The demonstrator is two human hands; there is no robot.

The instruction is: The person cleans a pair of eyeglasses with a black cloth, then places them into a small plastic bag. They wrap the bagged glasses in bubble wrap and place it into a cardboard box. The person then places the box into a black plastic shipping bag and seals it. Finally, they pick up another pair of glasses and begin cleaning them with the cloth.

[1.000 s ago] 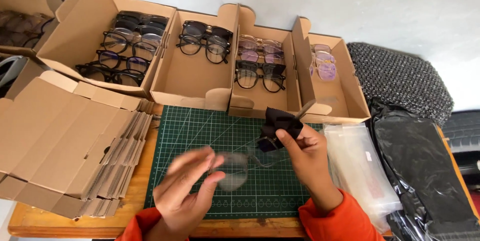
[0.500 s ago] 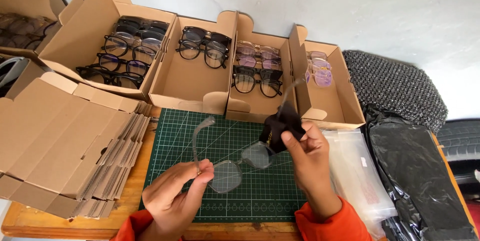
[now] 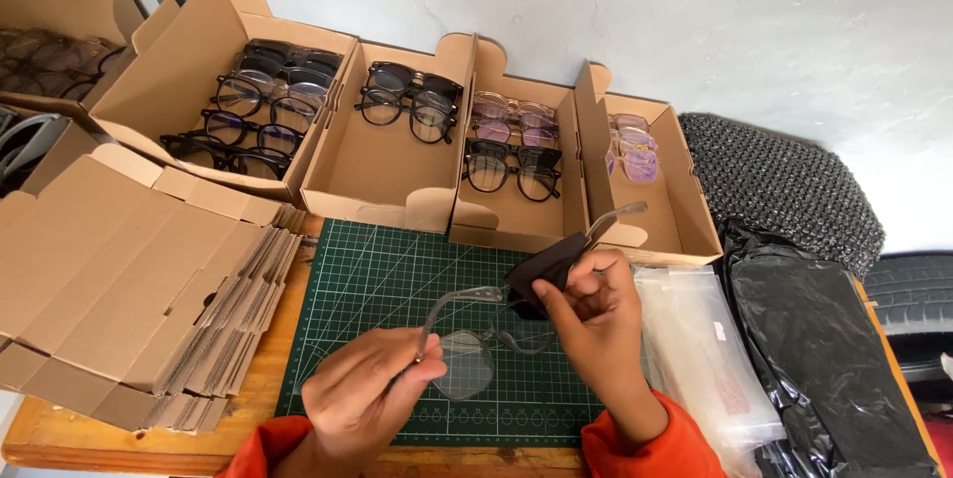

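left hand (image 3: 362, 384) pinches clear glasses (image 3: 467, 359) at near-left hinge | right hand (image 3: 586, 324) pinches black cloth (image 3: 541, 274) over far-right lens | advice: steady frame, rub lightly, both faces

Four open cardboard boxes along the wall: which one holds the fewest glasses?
The second open cardboard box from the left: just two black-framed pairs at its far end, the rest bare cardboard. The leftmost box is nearly full; the other two hold more pairs each.
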